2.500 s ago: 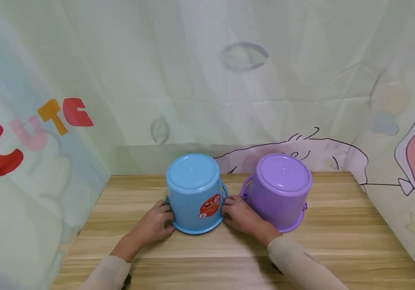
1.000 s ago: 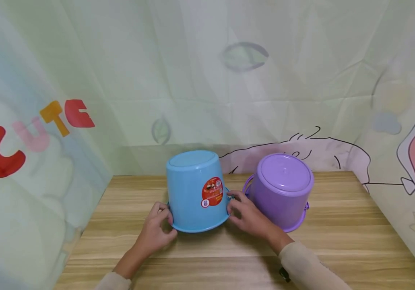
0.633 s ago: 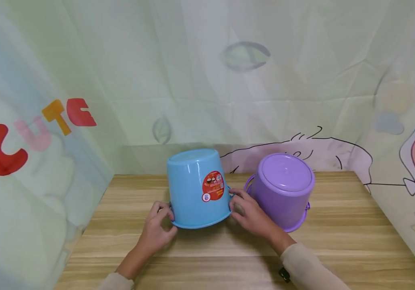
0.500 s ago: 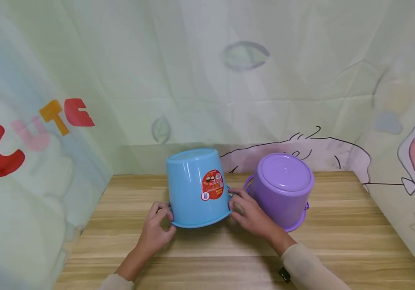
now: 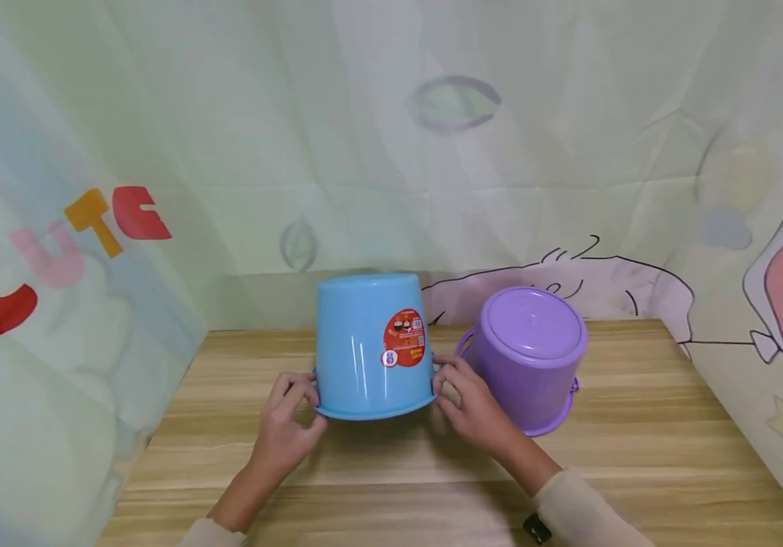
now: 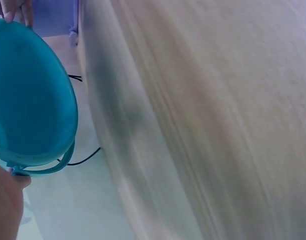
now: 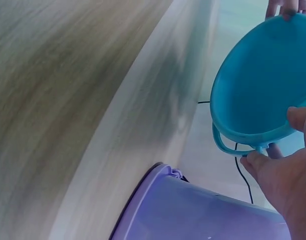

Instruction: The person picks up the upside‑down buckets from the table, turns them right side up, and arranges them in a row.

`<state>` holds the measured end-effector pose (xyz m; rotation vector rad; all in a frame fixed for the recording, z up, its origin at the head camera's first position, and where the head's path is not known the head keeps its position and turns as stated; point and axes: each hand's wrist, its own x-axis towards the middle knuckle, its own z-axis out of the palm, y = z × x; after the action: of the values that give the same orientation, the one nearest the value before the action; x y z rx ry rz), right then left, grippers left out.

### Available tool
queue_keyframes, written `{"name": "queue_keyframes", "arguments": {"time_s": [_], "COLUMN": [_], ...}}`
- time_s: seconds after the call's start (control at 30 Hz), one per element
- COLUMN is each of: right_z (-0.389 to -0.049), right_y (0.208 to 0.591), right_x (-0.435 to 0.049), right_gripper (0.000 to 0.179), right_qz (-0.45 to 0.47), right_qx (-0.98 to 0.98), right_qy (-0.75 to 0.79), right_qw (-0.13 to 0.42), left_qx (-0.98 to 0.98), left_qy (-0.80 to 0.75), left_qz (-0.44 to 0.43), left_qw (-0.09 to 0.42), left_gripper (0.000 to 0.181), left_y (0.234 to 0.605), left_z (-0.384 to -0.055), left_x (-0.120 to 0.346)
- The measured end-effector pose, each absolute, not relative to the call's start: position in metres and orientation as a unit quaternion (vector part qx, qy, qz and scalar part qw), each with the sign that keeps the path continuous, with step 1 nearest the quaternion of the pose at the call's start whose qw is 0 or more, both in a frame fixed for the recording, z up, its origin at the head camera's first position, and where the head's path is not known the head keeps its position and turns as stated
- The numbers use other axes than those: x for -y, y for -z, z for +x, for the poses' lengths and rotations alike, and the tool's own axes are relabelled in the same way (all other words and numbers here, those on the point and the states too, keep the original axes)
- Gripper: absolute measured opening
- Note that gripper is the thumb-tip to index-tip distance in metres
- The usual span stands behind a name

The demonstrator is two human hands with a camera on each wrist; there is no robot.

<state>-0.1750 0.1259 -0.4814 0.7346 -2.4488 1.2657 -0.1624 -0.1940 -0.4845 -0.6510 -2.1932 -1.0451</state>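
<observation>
A light blue bucket [image 5: 357,349] with a round red sticker is upside down and tilted, its base leaning away from me. My left hand [image 5: 285,422] grips its rim on the left side, and my right hand [image 5: 469,403] holds the rim on the right. Seen from below in the left wrist view, the bucket's open mouth [image 6: 35,100] is raised off the tabletop, and its blue handle [image 6: 58,165] hangs along the rim. In the right wrist view the right thumb [image 7: 297,117] lies over the rim, with the fingers around the handle joint.
A purple bucket [image 5: 528,372] stands upside down on the wooden table [image 5: 391,501], just right of my right hand. A printed cloth [image 5: 364,152] hangs behind the table and along both sides. A small black object [image 5: 537,528] shows beside the right sleeve.
The blue bucket has come up from the tabletop and tipped back, its sticker shifting upward. Both hands hold its rim throughout. The purple bucket stays in place.
</observation>
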Motion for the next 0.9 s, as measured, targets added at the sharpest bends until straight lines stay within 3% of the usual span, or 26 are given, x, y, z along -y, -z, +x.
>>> {"name": "queue_keyframes", "arguments": {"time_s": [0.43,0.9], "right_z": [-0.171,-0.166], "right_y": [0.465,0.455], "right_x": [-0.123,-0.123], "right_gripper": [0.032,0.024], "right_qz": [0.280,0.245], "right_qx": [0.824,0.799], "right_qy": [-0.449,-0.528], "right_qw": [0.202,0.150], "left_qx": [0.792,0.793], "left_qy": [0.432,0.443], "left_qz": [-0.251,-0.239], "left_qw": [0.352,0.343], "left_gripper": [0.026,0.027], "left_y": [0.468,0.450], "left_z": [-0.158,-0.156], "left_x": [0.188,0.185]}}
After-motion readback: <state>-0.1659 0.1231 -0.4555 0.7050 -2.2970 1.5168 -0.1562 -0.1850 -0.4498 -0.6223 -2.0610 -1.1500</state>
